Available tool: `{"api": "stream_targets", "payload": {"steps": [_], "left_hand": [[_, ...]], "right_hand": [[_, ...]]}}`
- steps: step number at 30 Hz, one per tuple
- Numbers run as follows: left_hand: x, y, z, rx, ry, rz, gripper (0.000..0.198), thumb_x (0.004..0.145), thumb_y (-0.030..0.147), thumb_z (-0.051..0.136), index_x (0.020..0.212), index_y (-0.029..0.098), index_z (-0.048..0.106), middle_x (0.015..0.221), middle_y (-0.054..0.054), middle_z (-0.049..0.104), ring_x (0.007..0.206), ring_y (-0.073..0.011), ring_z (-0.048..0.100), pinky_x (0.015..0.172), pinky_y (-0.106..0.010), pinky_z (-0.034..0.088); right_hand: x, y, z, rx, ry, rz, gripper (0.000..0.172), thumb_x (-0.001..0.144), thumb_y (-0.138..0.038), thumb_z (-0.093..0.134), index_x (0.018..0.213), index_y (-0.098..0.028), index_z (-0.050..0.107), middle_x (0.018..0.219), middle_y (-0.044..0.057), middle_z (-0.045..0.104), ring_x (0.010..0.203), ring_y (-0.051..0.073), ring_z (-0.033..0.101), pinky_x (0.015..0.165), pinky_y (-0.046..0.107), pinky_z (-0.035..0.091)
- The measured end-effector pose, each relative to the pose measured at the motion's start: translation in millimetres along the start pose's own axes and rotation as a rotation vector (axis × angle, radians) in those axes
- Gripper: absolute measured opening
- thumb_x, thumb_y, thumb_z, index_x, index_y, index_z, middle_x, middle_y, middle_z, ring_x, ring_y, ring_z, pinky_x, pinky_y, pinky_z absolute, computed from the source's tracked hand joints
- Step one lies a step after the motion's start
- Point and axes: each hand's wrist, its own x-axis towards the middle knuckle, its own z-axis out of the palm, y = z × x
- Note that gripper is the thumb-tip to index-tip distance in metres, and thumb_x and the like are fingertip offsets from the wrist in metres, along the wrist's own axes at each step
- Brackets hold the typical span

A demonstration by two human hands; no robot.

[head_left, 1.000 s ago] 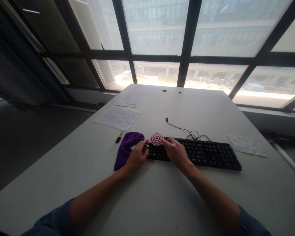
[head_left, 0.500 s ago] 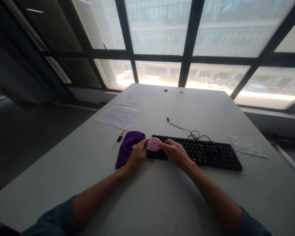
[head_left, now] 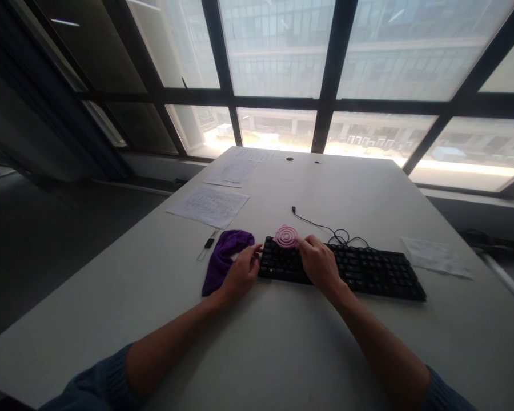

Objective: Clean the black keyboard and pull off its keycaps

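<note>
Ringed pink disc [head_left: 286, 237] has moved rightward, rim pinched by the right hand [head_left: 320, 261], grip of the left hand [head_left: 241, 269] apart.

Ridged, plastic-like pink disc [head_left: 286, 237] in right hand [head_left: 319, 261], matt plastic keyboard [head_left: 360, 268] beneath, purple cloth [head_left: 219, 265] beside left hand [head_left: 241, 270]

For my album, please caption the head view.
Right hand holding a pink ringed disc over a black keyboard, left hand by purple cloth.

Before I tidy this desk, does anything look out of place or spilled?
The cable behind the keyboard looks odd: its plug lies loose on the desk, connected to nothing. The purple cloth is bunched. I see no spill, and the pink disc in the right hand seems whole.
</note>
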Motion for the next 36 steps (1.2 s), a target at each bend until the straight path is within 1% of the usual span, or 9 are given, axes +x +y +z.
{"api": "stream_targets", "payload": {"steps": [5, 7, 12, 19, 23, 26, 29, 31, 36], "left_hand": [[0, -2, 0.7, 0.005, -0.003, -0.004, 0.041, 0.091, 0.015, 0.048, 0.131, 0.015, 0.055, 0.122, -0.013, 0.066, 0.111, -0.024, 0.063, 0.101, -0.042, 0.05], [0, -2, 0.9, 0.004, -0.001, 0.0, 0.04, 0.092, 0.015, 0.047, 0.131, 0.015, 0.055, 0.122, -0.013, 0.066, 0.112, -0.0241, 0.063, 0.102, -0.042, 0.05], [0, -4, 1.0, 0.015, -0.017, 0.005, 0.041, 0.091, 0.014, 0.049, 0.131, 0.016, 0.055, 0.122, -0.012, 0.066, 0.113, -0.024, 0.062, 0.102, -0.042, 0.049], [0, -2, -0.3, 0.036, -0.022, 0.013, 0.04, 0.089, 0.013, 0.049, 0.128, 0.017, 0.057, 0.12, -0.01, 0.066, 0.108, -0.0226, 0.063, 0.099, -0.04, 0.049], [1, 1, -0.9, 0.028, -0.024, 0.014, 0.039, 0.09, 0.014, 0.049, 0.128, 0.017, 0.057, 0.121, -0.011, 0.066, 0.111, -0.0241, 0.062, 0.101, -0.041, 0.049], [1, 2, -1.4, 0.009, -0.031, 0.023, 0.04, 0.089, 0.015, 0.05, 0.129, 0.017, 0.057, 0.12, -0.012, 0.066, 0.11, -0.025, 0.063, 0.099, -0.042, 0.051], [1, 2, -1.8, -0.001, -0.023, 0.028, 0.041, 0.09, 0.017, 0.051, 0.131, 0.016, 0.056, 0.124, -0.013, 0.065, 0.114, -0.0258, 0.061, 0.102, -0.043, 0.049], [1, 3, -1.8, -0.012, -0.008, 0.009, 0.04, 0.092, 0.018, 0.048, 0.132, 0.015, 0.055, 0.126, -0.014, 0.064, 0.117, -0.0257, 0.06, 0.104, -0.044, 0.048], [1, 1, 0.0, -0.032, 0.009, -0.032, 0.037, 0.096, 0.02, 0.041, 0.129, 0.013, 0.057, 0.12, -0.014, 0.068, 0.112, -0.0249, 0.064, 0.103, -0.044, 0.048]], "right_hand": [[1, 4, -4, 0.085, -0.146, -0.248, 0.047, 0.097, -0.007, 0.047, 0.134, -0.031, 0.062, 0.103, 0.005, 0.065, 0.081, 0.014, 0.059, 0.073, 0.023, 0.04], [1, 7, -4, 0.096, -0.183, -0.284, 0.05, 0.096, -0.005, 0.047, 0.135, -0.033, 0.061, 0.103, 0.004, 0.064, 0.08, 0.013, 0.058, 0.074, 0.023, 0.04], [2, 10, -4, -0.001, -0.151, -0.177, 0.049, 0.096, -0.007, 0.049, 0.134, -0.035, 0.063, 0.101, 0.005, 0.064, 0.082, 0.016, 0.058, 0.075, 0.026, 0.039], [2, 9, -4, -0.058, -0.071, -0.087, 0.046, 0.098, -0.011, 0.048, 0.138, -0.03, 0.061, 0.102, 0.008, 0.064, 0.086, 0.019, 0.056, 0.079, 0.029, 0.039], [0, 7, 1, 0.008, -0.083, -0.192, 0.047, 0.097, -0.008, 0.049, 0.136, -0.032, 0.061, 0.103, 0.006, 0.064, 0.085, 0.017, 0.055, 0.079, 0.029, 0.039], [-1, 2, 5, 0.042, -0.102, -0.268, 0.051, 0.094, -0.004, 0.051, 0.136, -0.031, 0.061, 0.101, 0.006, 0.063, 0.084, 0.017, 0.054, 0.078, 0.029, 0.039], [-3, -4, 7, 0.049, -0.113, -0.292, 0.053, 0.092, -0.003, 0.053, 0.138, -0.03, 0.06, 0.1, 0.006, 0.062, 0.083, 0.017, 0.053, 0.077, 0.029, 0.038], [-3, -5, 6, 0.054, -0.113, -0.295, 0.053, 0.092, -0.003, 0.054, 0.138, -0.03, 0.06, 0.1, 0.006, 0.062, 0.083, 0.017, 0.053, 0.077, 0.029, 0.038], [1, 5, -4, 0.081, -0.12, -0.283, 0.052, 0.092, -0.002, 0.053, 0.133, -0.031, 0.064, 0.097, 0.005, 0.063, 0.082, 0.016, 0.054, 0.08, 0.029, 0.038]]}}
